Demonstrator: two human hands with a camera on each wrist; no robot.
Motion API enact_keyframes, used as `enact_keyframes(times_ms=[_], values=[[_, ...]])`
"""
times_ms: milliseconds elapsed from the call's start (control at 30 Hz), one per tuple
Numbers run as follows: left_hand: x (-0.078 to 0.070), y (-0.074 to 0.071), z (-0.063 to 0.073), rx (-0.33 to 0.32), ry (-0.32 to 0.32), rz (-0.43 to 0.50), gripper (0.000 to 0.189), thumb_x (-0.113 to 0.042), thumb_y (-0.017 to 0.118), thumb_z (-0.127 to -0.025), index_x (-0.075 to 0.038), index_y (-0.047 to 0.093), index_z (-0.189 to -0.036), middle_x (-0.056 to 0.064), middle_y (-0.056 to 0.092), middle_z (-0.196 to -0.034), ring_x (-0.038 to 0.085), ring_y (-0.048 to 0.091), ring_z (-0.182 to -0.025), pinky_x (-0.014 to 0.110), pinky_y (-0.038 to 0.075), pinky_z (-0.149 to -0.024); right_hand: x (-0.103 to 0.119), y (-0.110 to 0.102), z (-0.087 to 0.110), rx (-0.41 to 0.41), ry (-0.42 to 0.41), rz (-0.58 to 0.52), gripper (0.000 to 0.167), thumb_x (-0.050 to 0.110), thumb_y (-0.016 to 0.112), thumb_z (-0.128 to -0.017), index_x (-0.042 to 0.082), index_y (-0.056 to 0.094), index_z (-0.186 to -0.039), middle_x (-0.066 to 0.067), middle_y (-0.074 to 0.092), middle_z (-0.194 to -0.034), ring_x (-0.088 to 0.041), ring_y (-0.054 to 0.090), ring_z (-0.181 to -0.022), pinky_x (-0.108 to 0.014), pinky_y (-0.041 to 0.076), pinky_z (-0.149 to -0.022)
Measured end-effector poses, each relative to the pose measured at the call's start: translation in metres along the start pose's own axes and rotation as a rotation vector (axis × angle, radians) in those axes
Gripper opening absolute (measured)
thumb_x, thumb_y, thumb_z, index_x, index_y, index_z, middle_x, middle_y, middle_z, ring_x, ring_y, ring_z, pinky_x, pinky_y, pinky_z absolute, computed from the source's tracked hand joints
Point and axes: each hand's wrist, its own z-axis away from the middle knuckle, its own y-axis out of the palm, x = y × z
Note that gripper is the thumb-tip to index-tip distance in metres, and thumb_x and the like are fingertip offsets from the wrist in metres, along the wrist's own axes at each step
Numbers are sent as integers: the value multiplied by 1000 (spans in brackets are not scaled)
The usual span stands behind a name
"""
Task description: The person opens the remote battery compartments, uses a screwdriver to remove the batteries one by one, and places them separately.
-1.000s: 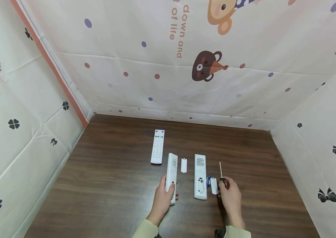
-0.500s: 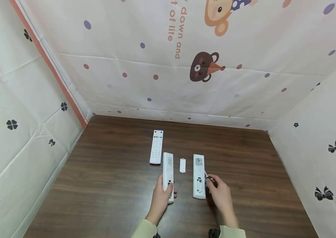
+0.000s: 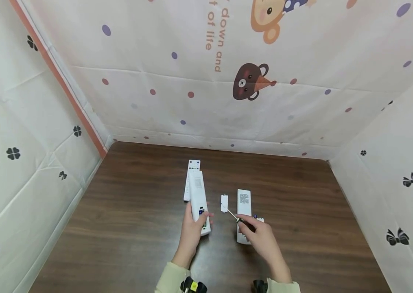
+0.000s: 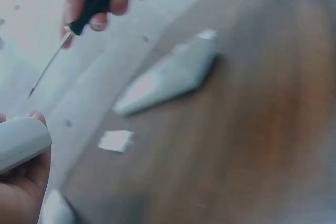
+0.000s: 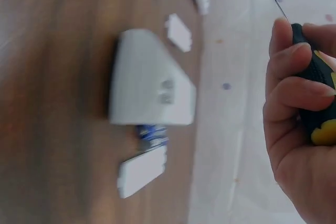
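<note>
My left hand (image 3: 189,236) grips a white remote control (image 3: 197,189), its back side up and tilted. The thumb lies by the uncovered battery compartment, where something blue shows. My right hand (image 3: 263,240) holds a screwdriver (image 4: 97,6) with a dark green and yellow handle. Its thin shaft points left, the tip apart from the held remote. Below the right hand a second remote (image 3: 243,201) lies back up on the table, partly hidden by that hand. Beside it are blue batteries (image 5: 152,134) and a white battery cover (image 5: 142,172).
Between the two remotes lies another white battery cover (image 3: 224,204). A third remote (image 3: 193,164), buttons up, is partly covered by the held one in the head view. Printed cloth walls (image 3: 136,97) enclose the brown wooden table (image 3: 125,211) at the back and sides.
My left hand has raised the remote forward and left, over the third remote. My right hand has swung left with the screwdriver, from the batteries to over the second remote.
</note>
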Motion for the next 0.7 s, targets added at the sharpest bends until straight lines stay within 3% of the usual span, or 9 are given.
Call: enact_keyframes(times_ms=[167,267,333,533,700], values=[[-22,2,-5,21,74,35,47,-11,56,-88,-17,32,-129,12,52,-116,36,57,-90,47,51,-69,19,-10,6,73,-129,87,22,34,60,-85,32,64,-106,13,63,-81,-4,54,-66,-23,45,-56],[-29,3,-6,30,86,25,49,-13,56,-88,-18,31,-130,11,52,-118,32,58,-90,43,51,-70,28,-15,9,121,-211,156,21,35,59,-85,32,65,-105,17,63,-92,0,55,-80,-24,47,-68],[-32,2,-6,37,94,3,50,-13,56,-88,-19,31,-130,10,52,-118,34,57,-91,42,51,-70,32,-17,11,155,-244,178,21,35,59,-85,32,65,-105,17,63,-95,0,55,-82,-24,48,-69],[-32,1,-7,78,118,-5,51,-13,56,-88,-21,30,-132,9,50,-120,37,55,-94,53,47,-74,39,-20,12,239,-275,176,23,35,57,-86,30,65,-107,15,64,-95,0,57,-83,-23,48,-69],[-33,0,-9,123,164,-32,54,-12,56,-88,-20,29,-134,10,50,-121,39,55,-94,50,49,-73,44,-21,11,298,-266,179,22,34,55,-88,30,64,-108,18,62,-97,1,56,-86,-24,48,-71]])
